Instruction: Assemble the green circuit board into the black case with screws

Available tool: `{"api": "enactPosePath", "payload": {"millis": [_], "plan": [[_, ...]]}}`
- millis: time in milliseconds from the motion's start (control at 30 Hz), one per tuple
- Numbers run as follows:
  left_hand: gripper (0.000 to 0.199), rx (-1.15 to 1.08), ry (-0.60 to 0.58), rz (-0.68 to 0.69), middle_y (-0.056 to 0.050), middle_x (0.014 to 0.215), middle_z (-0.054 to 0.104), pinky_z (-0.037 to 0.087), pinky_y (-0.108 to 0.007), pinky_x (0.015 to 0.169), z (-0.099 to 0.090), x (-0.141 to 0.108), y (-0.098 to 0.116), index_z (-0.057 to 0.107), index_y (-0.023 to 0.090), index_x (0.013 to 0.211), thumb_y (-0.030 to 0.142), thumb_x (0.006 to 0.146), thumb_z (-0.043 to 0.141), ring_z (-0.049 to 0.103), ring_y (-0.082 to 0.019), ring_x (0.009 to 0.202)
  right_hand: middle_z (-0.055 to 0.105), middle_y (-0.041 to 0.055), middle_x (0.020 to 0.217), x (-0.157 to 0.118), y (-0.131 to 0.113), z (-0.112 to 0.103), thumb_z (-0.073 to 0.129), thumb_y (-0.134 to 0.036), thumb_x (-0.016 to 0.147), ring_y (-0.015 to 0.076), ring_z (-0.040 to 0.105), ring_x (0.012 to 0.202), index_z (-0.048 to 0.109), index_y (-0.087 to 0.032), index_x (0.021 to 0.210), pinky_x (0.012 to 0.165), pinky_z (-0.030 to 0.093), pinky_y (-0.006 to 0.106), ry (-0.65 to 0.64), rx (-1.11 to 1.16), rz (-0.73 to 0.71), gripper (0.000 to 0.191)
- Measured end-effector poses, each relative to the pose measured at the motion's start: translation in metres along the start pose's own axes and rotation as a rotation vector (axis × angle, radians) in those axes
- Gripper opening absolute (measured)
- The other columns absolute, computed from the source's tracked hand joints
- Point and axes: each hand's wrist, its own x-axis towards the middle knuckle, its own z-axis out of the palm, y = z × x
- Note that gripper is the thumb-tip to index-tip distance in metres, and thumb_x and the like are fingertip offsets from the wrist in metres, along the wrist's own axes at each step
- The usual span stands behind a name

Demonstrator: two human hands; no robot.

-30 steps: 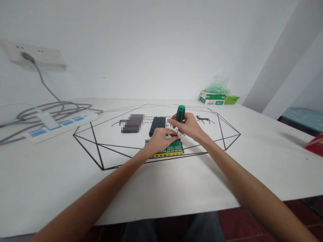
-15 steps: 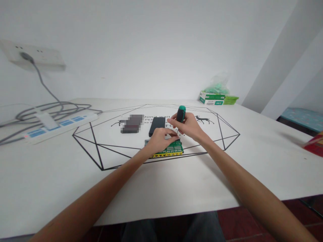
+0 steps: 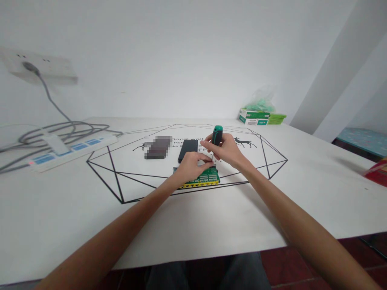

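Observation:
A screwdriver [image 3: 217, 136] with a green and black handle stands nearly upright in my right hand [image 3: 227, 149], its fingers wrapped round the handle. The metal shaft points down at the back right corner of a green circuit board [image 3: 208, 176], which has a row of yellow ports along its near edge. My left hand [image 3: 192, 166] reaches over the board, thumb and index finger pinched at the screwdriver's tip. Whatever lies between those fingertips is too small to make out. Just behind the board lies a flat black case [image 3: 188, 150].
A blurred-out dark object [image 3: 157, 148] lies left of the case. At the left are a power strip [image 3: 75, 151] and coiled grey cable [image 3: 65, 131]. Green-and-white boxes [image 3: 254, 116] and a plastic bag [image 3: 261, 102] stand at the back right. A red object [image 3: 377, 173] sits at the right edge.
Both hands, the screwdriver and the board keep almost the same places. The whole view has shifted very slightly.

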Motion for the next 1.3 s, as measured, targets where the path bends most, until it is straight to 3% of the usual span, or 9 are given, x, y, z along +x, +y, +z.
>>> {"api": "enactPosePath", "payload": {"millis": [167,367,600,733,967,1133,1300], "plan": [[0.011,0.006,0.011,-0.015,-0.001,0.077,0.076,0.049,-0.027,0.073,-0.0018,0.0004,0.0022,0.077,0.019,0.082,0.025,0.08,0.069,0.069,-0.016,0.071,0.054,-0.0012,0.056,-0.0005,0.0022,0.0015,0.07,-0.054,0.072,0.0104,0.048,0.047,0.064,-0.016,0.077,0.045,0.04,0.026,-0.008,0.02,-0.011,0.039],[0.015,-0.01,-0.029,0.021,-0.001,0.084,0.077,0.049,-0.027,0.075,-0.0034,0.0009,0.0063,0.077,0.02,0.084,0.019,0.083,0.063,0.069,-0.017,0.078,0.055,-0.0006,0.057,-0.0013,0.0008,0.0012,0.07,-0.051,0.073,0.0107,0.048,0.048,0.063,-0.015,0.078,0.044,0.04,0.026,-0.014,0.039,-0.006,0.037],[0.013,0.025,-0.003,-0.016,-0.001,0.079,0.076,0.05,-0.028,0.074,-0.0029,0.0007,0.0052,0.078,0.021,0.085,0.025,0.082,0.066,0.068,-0.017,0.072,0.054,-0.0003,0.055,-0.0016,-0.0006,0.0015,0.071,-0.053,0.071,0.0121,0.05,0.05,0.064,-0.015,0.076,0.045,0.041,0.026,-0.004,0.039,-0.006,0.039],[0.015,-0.013,-0.034,0.016,-0.002,0.084,0.077,0.05,-0.027,0.076,-0.0021,0.0003,0.0051,0.078,0.019,0.086,0.021,0.083,0.063,0.07,-0.018,0.079,0.055,-0.0009,0.057,-0.0017,0.0,0.0014,0.072,-0.055,0.07,0.01,0.047,0.043,0.063,-0.016,0.078,0.041,0.039,0.026,-0.015,0.062,0.013,0.041],[0.011,-0.005,0.006,-0.021,-0.001,0.079,0.077,0.051,-0.029,0.077,-0.0028,0.0006,0.0052,0.077,0.02,0.081,0.024,0.08,0.068,0.07,-0.018,0.075,0.057,0.0004,0.057,-0.0009,-0.0002,0.0019,0.071,-0.057,0.07,0.0118,0.05,0.048,0.065,-0.016,0.078,0.043,0.041,0.026,-0.005,0.037,-0.004,0.042],[0.014,-0.02,-0.03,0.013,-0.002,0.086,0.077,0.051,-0.028,0.081,-0.0032,0.0011,0.0076,0.077,0.019,0.084,0.018,0.081,0.063,0.071,-0.019,0.085,0.058,0.0004,0.06,-0.0017,0.0008,0.0018,0.07,-0.055,0.071,0.0101,0.048,0.044,0.064,-0.016,0.078,0.042,0.04,0.026,-0.028,0.051,-0.012,0.041],[0.013,0.006,-0.015,-0.009,-0.002,0.082,0.077,0.05,-0.028,0.078,-0.0026,0.0016,0.0035,0.077,0.02,0.081,0.024,0.081,0.065,0.071,-0.019,0.08,0.058,0.001,0.059,-0.0016,-0.0005,0.0019,0.071,-0.054,0.071,0.0127,0.052,0.052,0.064,-0.015,0.077,0.047,0.043,0.027,-0.005,0.044,-0.027,0.04]]}}
